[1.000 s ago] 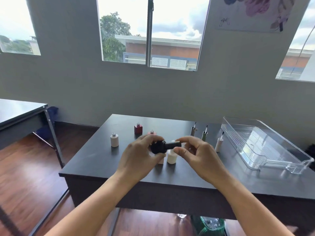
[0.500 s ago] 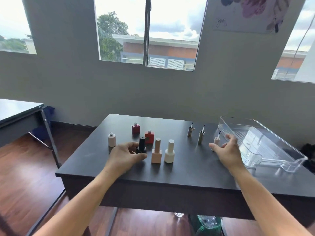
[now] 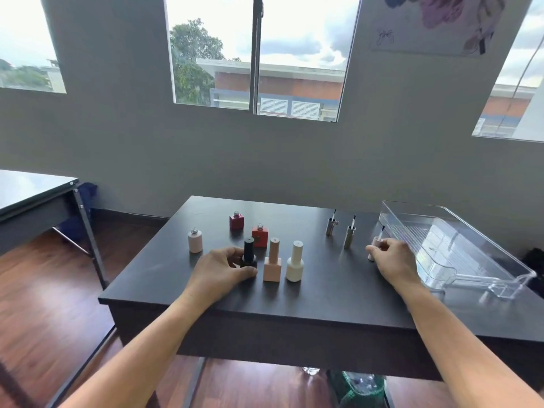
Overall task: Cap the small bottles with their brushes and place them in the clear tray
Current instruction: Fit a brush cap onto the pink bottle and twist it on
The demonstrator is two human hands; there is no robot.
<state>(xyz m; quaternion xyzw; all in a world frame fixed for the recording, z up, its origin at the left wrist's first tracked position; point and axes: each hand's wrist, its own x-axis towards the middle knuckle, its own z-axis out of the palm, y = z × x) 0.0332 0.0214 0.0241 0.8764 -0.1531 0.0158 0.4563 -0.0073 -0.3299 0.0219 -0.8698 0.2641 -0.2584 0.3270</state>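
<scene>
My left hand is wrapped around the base of a capped black bottle standing on the dark table. Right of it stand a capped peach bottle and a capped cream bottle. Behind are an uncapped red bottle, an uncapped dark red bottle and, at the left, an uncapped pale pink bottle. My right hand pinches a pale pink brush cap standing upside down. Two metallic brush caps stand brush-up nearby. The clear tray lies at the right with nothing in it.
A second dark table stands at the left over a wooden floor. A grey wall with windows rises behind the table. A green bag sits under the table's front edge.
The black bottle, capped between both hands a second ago, now stands on the table under my left hand. My right hand moved right and closed on the pale pink brush cap.
</scene>
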